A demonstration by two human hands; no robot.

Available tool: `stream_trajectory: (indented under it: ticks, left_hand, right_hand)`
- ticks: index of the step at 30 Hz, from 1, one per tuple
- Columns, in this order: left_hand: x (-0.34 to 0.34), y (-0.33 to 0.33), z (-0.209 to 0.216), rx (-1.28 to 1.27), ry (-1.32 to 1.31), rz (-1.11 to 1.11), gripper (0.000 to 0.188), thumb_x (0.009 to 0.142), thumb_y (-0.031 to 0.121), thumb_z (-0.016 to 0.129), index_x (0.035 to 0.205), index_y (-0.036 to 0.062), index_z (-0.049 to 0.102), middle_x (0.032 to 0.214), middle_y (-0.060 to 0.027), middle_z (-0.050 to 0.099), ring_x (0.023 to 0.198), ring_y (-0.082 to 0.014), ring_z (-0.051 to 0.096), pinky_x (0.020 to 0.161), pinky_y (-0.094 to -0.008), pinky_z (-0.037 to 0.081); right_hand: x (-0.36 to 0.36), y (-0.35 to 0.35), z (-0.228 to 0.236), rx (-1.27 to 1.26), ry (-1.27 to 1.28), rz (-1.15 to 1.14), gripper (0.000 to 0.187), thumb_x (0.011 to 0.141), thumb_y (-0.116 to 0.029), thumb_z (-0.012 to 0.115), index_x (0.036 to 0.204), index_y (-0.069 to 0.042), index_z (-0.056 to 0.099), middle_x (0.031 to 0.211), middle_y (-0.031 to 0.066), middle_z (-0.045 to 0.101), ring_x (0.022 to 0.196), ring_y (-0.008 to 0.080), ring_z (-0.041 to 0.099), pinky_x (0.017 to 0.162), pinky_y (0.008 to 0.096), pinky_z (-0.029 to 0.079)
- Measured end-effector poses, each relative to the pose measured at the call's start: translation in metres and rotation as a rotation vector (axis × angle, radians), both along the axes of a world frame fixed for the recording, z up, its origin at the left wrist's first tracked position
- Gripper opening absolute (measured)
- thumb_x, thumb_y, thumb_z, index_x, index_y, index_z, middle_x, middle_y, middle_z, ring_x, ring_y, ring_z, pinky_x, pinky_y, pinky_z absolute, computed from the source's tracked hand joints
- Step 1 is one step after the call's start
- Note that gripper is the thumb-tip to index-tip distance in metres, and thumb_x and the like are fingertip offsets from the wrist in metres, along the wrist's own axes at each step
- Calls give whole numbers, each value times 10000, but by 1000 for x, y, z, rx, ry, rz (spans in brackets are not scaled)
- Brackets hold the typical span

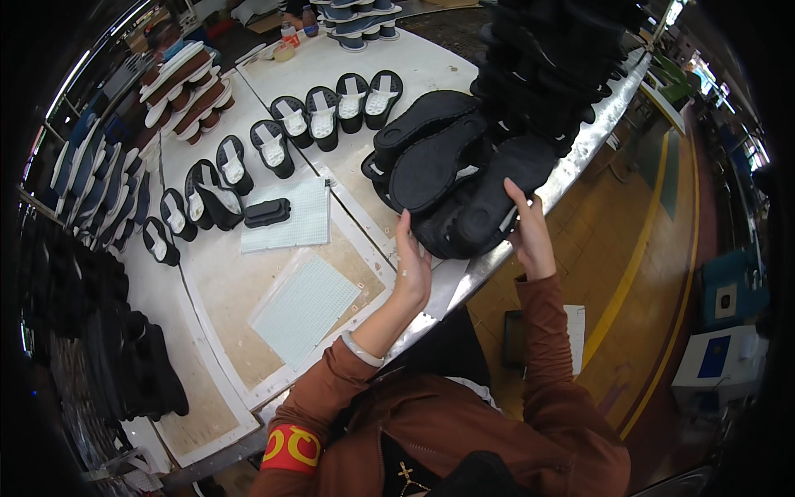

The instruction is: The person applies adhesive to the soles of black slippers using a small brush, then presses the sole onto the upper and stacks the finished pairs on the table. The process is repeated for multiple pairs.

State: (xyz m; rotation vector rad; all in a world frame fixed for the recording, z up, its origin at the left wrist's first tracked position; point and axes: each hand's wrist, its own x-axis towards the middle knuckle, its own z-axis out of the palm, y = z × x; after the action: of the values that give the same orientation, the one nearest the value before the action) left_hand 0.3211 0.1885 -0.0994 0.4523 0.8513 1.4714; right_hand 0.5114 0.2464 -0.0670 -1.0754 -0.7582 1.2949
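Black shoes lie sole up in a loose heap at the table's right edge, and I have both hands on the near end of it. My left hand (414,265) is closed against the left side of the nearest black shoes, thumb up and the other fingers hidden. On the right, my right hand (530,232) grips a black shoe (505,195) with its sole facing up, the thumb on the sole and the fingers around its side. Another upturned black shoe (435,166) rests just left of it.
Behind the heap rises a tall stack of black shoes (546,74). Several black shoes with white insides (321,116) stand in a curved row across the white table (431,62). A dark brush-like block (267,213) sits on a gridded sheet (306,219); a second sheet (302,306) lies nearer.
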Motion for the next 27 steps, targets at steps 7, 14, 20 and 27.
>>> stream_trajectory:
  ticks: [7, 14, 20, 27]
  left_hand:
    - [17, 4, -1, 61, 35, 32, 938, 1026, 579, 496, 1665, 61, 45, 1721, -126, 112, 1580, -239, 125, 1273, -389, 94]
    - [36, 3, -8, -26, 209, 152, 985, 1024, 587, 476, 1636, -50, 41, 1727, -214, 38, 1599, -304, 22, 1279, -398, 53]
    - [32, 0, -10, 57, 254, 155, 917, 1054, 521, 468, 1636, -50, 50, 1721, -214, 64, 1596, -306, 49, 1276, -388, 73]
    - [25, 9, -17, 216, 375, 185, 903, 1058, 505, 471, 1638, -46, 51, 1718, -215, 67, 1594, -304, 54, 1275, -391, 77]
  right_hand:
    - [-38, 26, -30, 57, -72, -142, 887, 986, -486, 660, 1514, 133, 308, 1491, 271, 466, 1338, 318, 523, 1119, 358, 419]
    - [-62, 17, -35, -55, -579, -323, 854, 1051, -584, 449, 1559, 87, 307, 1513, 362, 252, 1406, 465, 283, 1197, 495, 230]
    - [-71, 20, -43, -29, -568, -483, 817, 1058, -574, 444, 1608, 2, 261, 1537, 314, 292, 1423, 457, 285, 1201, 497, 226]
    - [-72, 19, -40, 19, -547, -489, 839, 1057, -590, 434, 1611, 6, 229, 1551, 314, 283, 1462, 457, 243, 1216, 516, 190]
